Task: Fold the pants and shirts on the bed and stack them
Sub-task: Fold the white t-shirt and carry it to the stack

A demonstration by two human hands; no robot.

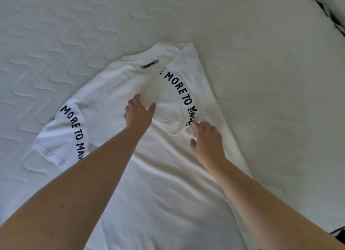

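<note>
White t-shirt [164,175] is spread flat across the middle of the frame on the bed [56,44], collar tag [149,63] pointing toward the top. The sleeve on the frame's right [179,93] is already folded in over the chest, so its "MORE TO MA..." print curves down the center; the other sleeve [61,137] still sticks out at lower left with the same print. Left hand [139,113] lies flat on the shirt at the folded sleeve's edge, fingers straight and relaxed, gripping nothing. Right hand [207,137] rests just beside the sleeve's hem, fingers loosely spread and touching the fabric, not pinching as far as I can see. Something dark-striped [328,10] in the upper right corner, too blurry to tell.
</note>
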